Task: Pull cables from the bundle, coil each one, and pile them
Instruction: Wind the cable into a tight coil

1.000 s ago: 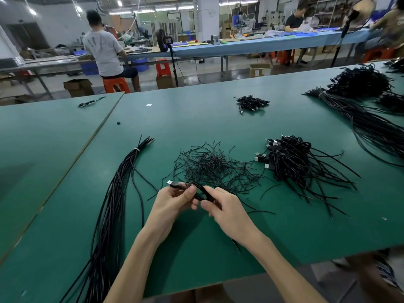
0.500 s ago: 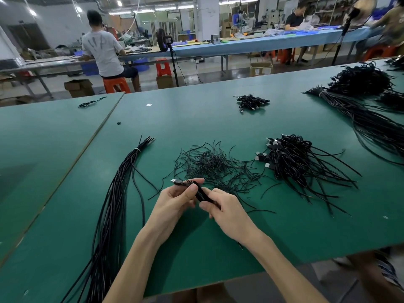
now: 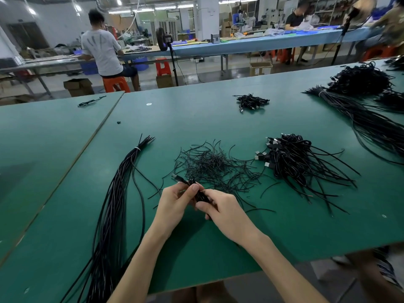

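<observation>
Bridging left grip (image 3: 175, 203) and right grip (image 3: 226, 214), coiled cable (image 3: 200, 196) sits pinched

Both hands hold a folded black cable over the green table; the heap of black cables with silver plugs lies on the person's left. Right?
No: the head view shows the heap of black cables with silver plugs on the person's right. Left hand and right hand hold the folded black cable over the green table.

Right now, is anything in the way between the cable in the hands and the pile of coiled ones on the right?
Nothing upright. The cable, gripped by the left hand and right hand, is separated from the pile only by loose thin strands lying flat on the table; carried above them, it should pass freely.
</observation>
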### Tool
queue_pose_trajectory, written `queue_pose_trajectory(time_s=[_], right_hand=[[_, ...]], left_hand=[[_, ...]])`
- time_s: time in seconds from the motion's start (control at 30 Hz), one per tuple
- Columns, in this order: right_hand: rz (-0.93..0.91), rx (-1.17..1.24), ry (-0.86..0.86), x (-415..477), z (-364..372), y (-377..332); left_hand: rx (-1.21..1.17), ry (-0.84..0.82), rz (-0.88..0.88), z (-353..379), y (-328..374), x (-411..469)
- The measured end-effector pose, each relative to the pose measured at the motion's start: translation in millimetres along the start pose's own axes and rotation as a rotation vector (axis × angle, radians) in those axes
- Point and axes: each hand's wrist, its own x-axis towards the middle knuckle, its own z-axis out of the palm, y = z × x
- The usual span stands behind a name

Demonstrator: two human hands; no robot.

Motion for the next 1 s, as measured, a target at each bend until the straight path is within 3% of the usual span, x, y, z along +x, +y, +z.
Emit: queue_pose_trajectory(time_s=[0.33, 1.0], right_hand=[[-0.006, -0.195, -0.051, -0.1, 5.2, -2.9], [-0.083, -0.489, 0.017, -6.2, 3.1, -18.6]], left_hand=[[0.082, 0.098, 0.040, 3.8, 1.0, -1.8], [0.100, 0.056, 0.042, 5.1, 0.4, -2.5]])
